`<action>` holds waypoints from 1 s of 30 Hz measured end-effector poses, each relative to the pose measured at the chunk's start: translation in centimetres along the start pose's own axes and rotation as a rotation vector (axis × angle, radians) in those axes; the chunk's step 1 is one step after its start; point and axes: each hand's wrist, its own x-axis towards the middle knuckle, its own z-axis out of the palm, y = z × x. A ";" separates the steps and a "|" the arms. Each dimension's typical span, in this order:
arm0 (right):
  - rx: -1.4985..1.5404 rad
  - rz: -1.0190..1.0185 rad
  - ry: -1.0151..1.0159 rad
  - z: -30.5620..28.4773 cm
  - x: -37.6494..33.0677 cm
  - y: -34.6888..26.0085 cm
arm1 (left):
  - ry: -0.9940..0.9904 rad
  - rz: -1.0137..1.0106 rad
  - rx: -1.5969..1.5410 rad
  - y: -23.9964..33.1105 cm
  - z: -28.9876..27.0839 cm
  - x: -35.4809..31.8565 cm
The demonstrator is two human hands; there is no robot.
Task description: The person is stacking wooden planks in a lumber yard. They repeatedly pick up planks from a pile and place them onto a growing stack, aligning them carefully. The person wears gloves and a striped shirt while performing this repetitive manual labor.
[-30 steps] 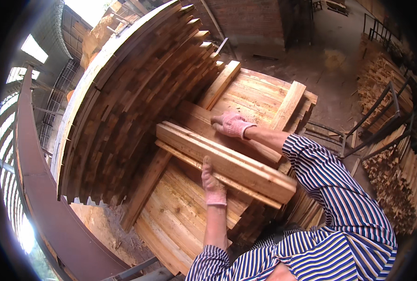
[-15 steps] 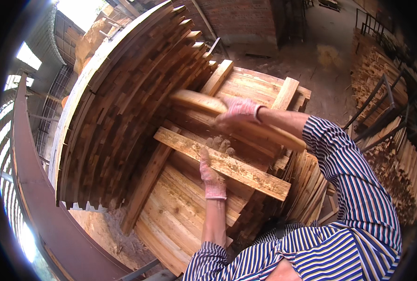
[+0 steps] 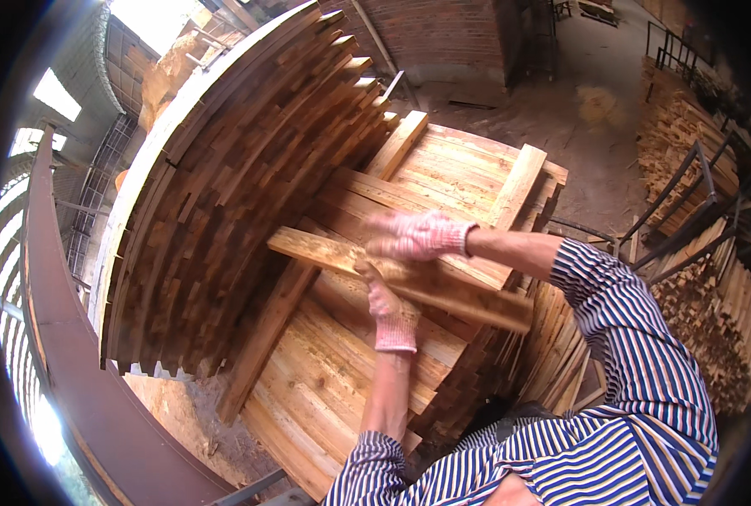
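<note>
My left hand (image 3: pixel 394 314), in a pinkish knitted glove, is closed on a wooden board (image 3: pixel 316 253) held slantwise over the stack, its thumb lying along the upper face. The board's right end is smeared by motion. Just above the board is my right hand (image 3: pixel 426 236), gloved alike, with fingers stretched to the left and blurred at the tips. Nothing shows in its grip; whether it touches the board I cannot tell. Beneath both hands lies a layered stack of boards (image 3: pixel 350 384), with a crosswise batten (image 3: pixel 523 181) near its far right edge.
A tall pile of boards (image 3: pixel 241 194) rises close on the left, and a brown metal beam (image 3: pixel 80 337) curves past beyond it. More wood pieces (image 3: pixel 704 320) and a dark metal frame (image 3: pixel 704 173) stand at the right. A brick wall (image 3: pixel 443 42) is at the back.
The second board in my right hand is out of its grip, and that hand has come nearer my left. The board in my left hand has shifted and turned slightly.
</note>
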 end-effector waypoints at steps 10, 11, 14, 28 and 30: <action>0.325 0.104 0.340 -6.7 -0.4 9.7 | -0.637 0.191 0.237 -0.3 -0.2 0.7; 0.259 0.125 0.340 -6.8 1.2 11.6 | -0.647 0.203 0.251 -0.9 0.1 0.6; -0.024 0.181 0.341 -5.4 4.1 15.1 | -0.634 0.224 0.236 1.3 1.1 1.8; -0.219 0.041 0.322 -0.3 6.2 13.8 | -0.812 -0.532 0.355 -30.9 -22.8 1.5; -0.452 0.024 0.492 -3.7 5.5 15.2 | -0.693 -0.355 0.274 -31.4 -22.0 3.6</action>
